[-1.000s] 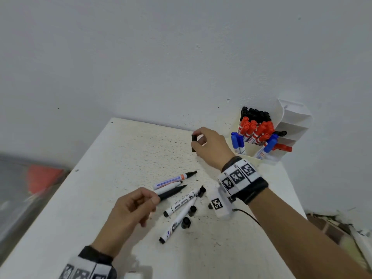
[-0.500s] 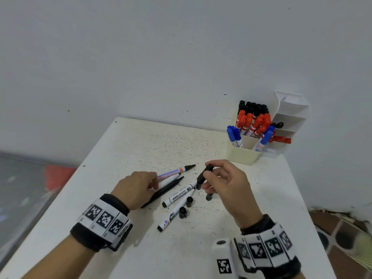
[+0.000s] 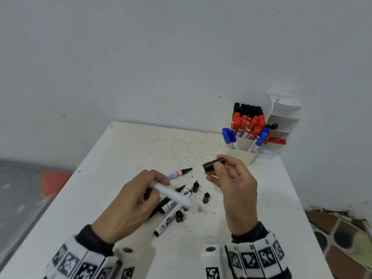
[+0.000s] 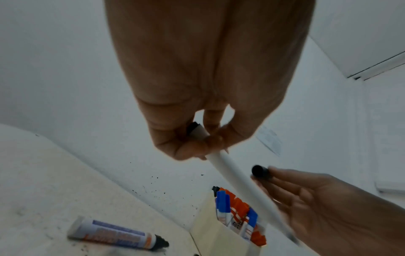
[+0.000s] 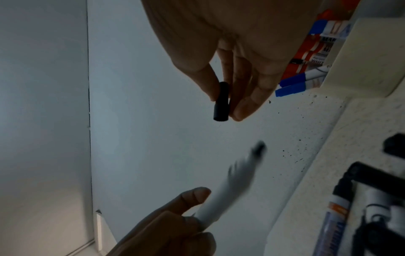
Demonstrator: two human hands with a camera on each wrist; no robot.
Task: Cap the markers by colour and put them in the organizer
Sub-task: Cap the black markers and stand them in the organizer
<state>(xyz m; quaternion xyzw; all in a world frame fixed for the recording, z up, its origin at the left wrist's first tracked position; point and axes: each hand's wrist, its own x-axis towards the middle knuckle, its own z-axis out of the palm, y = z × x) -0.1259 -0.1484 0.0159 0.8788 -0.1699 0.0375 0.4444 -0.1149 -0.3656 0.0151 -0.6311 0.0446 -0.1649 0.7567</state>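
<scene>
Speckled white counter [image 3: 128, 158] against a pale wall, loose markers and caps scattered on it.
Left hand [image 3: 130, 206] grips a white-barrelled marker [image 3: 173, 195], blurred; right hand [image 3: 235, 184] pinches a black cylindrical cap [image 3: 213, 164] just beside the cream marker-filled organizer [image 3: 239, 156].

White speckled table [image 3: 128, 158] against wall, bearing loose uncapped markers [image 3: 178, 174] and three small black caps [image 3: 206, 197] lying mid-surface, plus cream organizer [image 3: 237, 156] with capped markers standing at far right corner beside white tiered holder [image 3: 281, 121].
</scene>
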